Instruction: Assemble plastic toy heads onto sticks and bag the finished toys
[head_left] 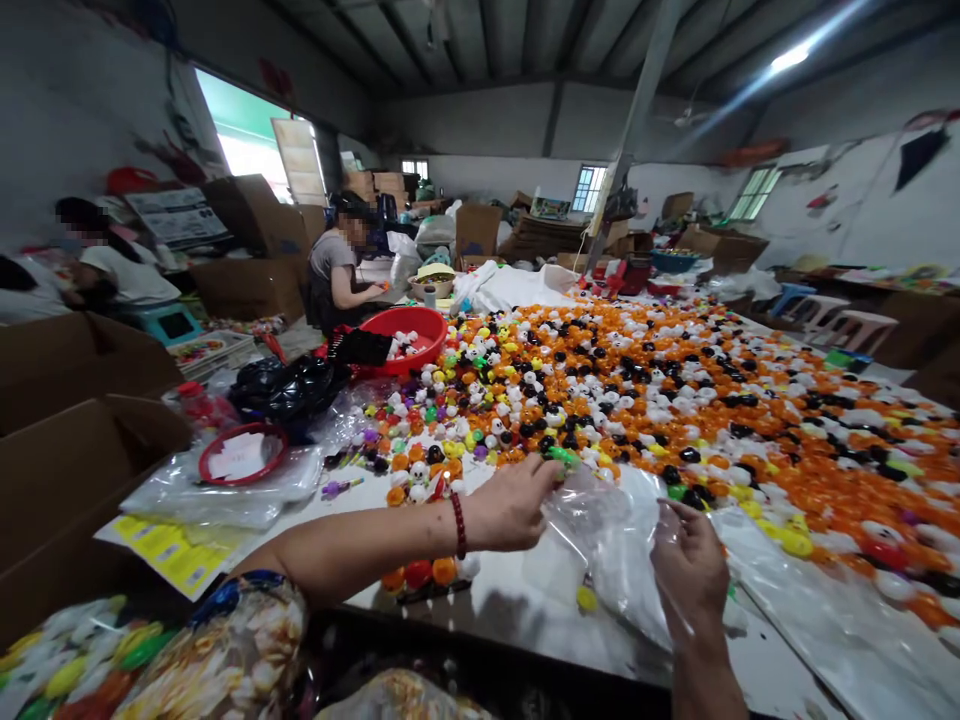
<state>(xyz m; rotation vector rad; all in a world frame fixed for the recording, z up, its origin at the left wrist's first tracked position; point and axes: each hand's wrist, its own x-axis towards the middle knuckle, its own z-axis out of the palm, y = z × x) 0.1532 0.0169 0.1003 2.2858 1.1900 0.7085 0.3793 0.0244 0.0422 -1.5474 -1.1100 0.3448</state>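
My left hand (508,502), with a red bead bracelet at the wrist, is closed, its fingertips on a small green plastic toy (564,456). My right hand (691,562) pinches the edge of a clear plastic bag (611,535), which hangs between both hands over the white table (517,600). A yellow piece (586,599) shows at the lower part of the bag; whether it is inside or behind I cannot tell. Beyond my hands spreads a big heap of small orange, white and black plastic toys (675,400).
Flat clear bags (847,620) lie at the right. Left of me are a red dish (244,455) with white paper, a black bag (289,385), and open cardboard boxes (67,470). A red basin (431,335) stands farther back near a seated person (337,265).
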